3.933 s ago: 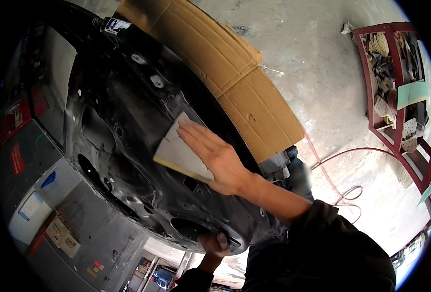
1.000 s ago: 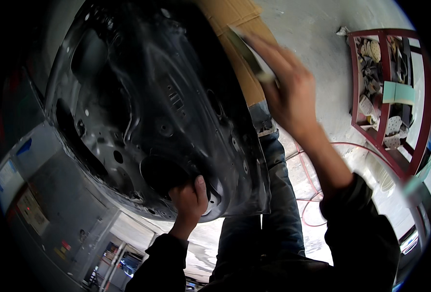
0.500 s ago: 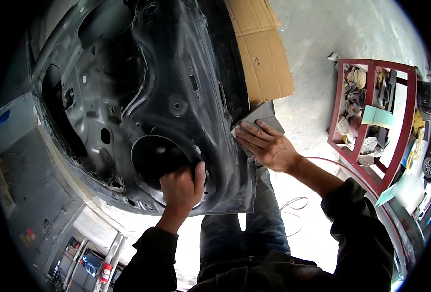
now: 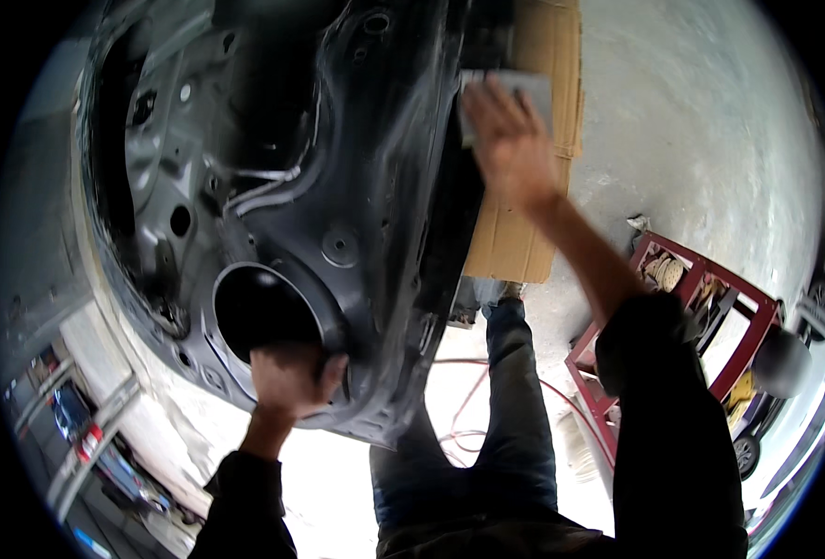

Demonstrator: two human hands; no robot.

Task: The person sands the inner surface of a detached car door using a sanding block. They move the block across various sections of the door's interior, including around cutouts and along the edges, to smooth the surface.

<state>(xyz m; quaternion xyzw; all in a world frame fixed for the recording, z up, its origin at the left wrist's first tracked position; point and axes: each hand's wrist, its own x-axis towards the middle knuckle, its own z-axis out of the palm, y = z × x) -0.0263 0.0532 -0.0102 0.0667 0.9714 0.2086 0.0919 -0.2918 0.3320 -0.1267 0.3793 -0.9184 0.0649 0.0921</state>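
Observation:
A dark, bare car door panel (image 4: 375, 177), stamped with holes and channels, fills the left and middle of the view. Around the lower rim of its large round opening (image 4: 261, 309) my left hand (image 4: 293, 377) is closed, fingertips hidden inside. My right hand (image 4: 510, 140), slightly blurred, holds a grey abrasive pad (image 4: 538, 98) at the door's dark right-hand edge, fingers extended over it and thumb out of sight. Brown cardboard (image 4: 510, 242) lies behind that edge, partly under my right hand and arm.
A red metal cart (image 4: 755, 340) holding sanding discs stands at the right, near a white car (image 4: 808, 424) at the rim. A red hose (image 4: 459, 360) loops on the concrete floor (image 4: 664, 140) by my legs. Shop equipment (image 4: 86, 438) is at the lower left.
Since half a second ago, my right hand and pad have moved up along the door's edge. The view has shifted, so the cart appears lower. My left hand stays at the round opening.

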